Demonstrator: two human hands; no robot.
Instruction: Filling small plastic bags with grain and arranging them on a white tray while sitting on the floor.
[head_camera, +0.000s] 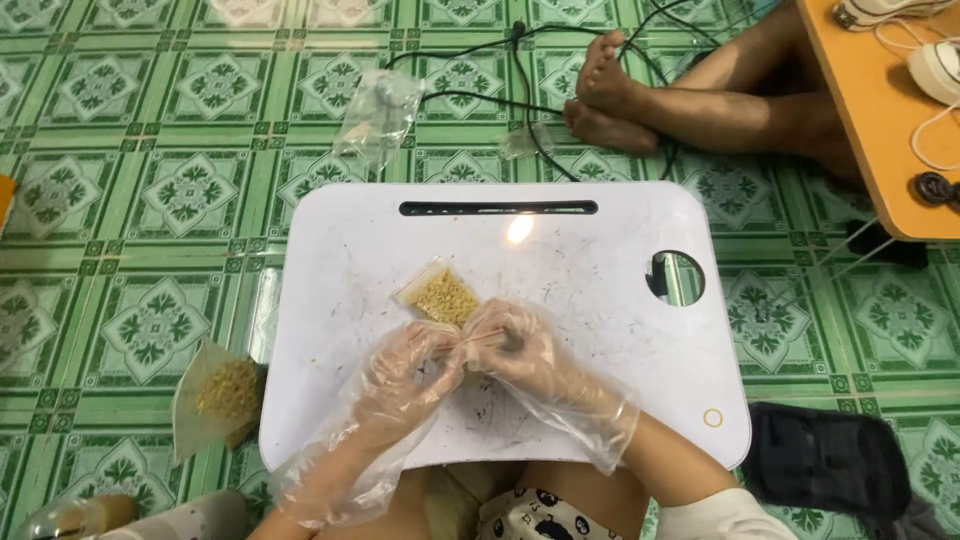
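Observation:
Both my hands wear loose clear plastic gloves. My left hand (405, 375) and my right hand (520, 350) meet over a white lap tray (600, 330), pinching the near end of a small clear bag of yellowish grains (440, 296). The bag lies flat on the tray, pointing away to the upper left. A thin reddish band seems to sit between my fingertips at the bag's neck.
A larger open bag of the same grains (222, 395) lies on the green tiled floor at left. An empty clear bag (378, 115) and black cables (520, 100) lie beyond the tray. Another person's legs and feet (610, 95) rest near an orange table (880, 110). A black pouch (825, 455) sits at right.

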